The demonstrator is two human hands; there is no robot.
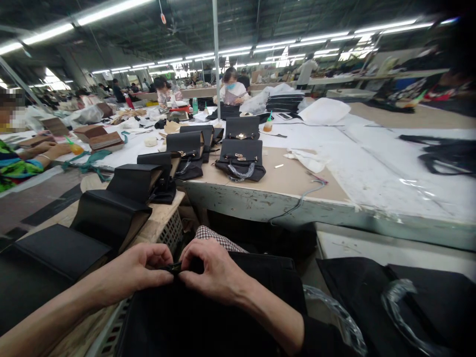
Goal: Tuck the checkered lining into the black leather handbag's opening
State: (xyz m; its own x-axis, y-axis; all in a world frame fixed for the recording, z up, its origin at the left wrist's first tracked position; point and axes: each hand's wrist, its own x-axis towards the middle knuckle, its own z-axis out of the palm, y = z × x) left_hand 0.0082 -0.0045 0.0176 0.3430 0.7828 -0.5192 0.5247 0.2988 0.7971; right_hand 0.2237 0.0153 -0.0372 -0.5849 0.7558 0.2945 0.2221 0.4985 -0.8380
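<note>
A large black bag (208, 312) lies in front of me, low in the head view. At its upper left edge, my left hand (148, 267) pinches a small dark strap or fitting between thumb and fingers. Close beside it, my right hand (208, 265) grips the same small piece from the right, its fingers curled. The fingertips are almost touching, and a brassy glint shows between them; the piece's exact shape is hidden. A checkered cloth (219, 239) shows just beyond my right hand.
Black bags (111, 218) line the left bench. More finished bags (240, 158) stand on the worktable (316, 183) ahead. Another black bag with a plastic-wrapped handle (401, 307) lies at right. A person's arm (48, 153) is at far left; other people sit farther back.
</note>
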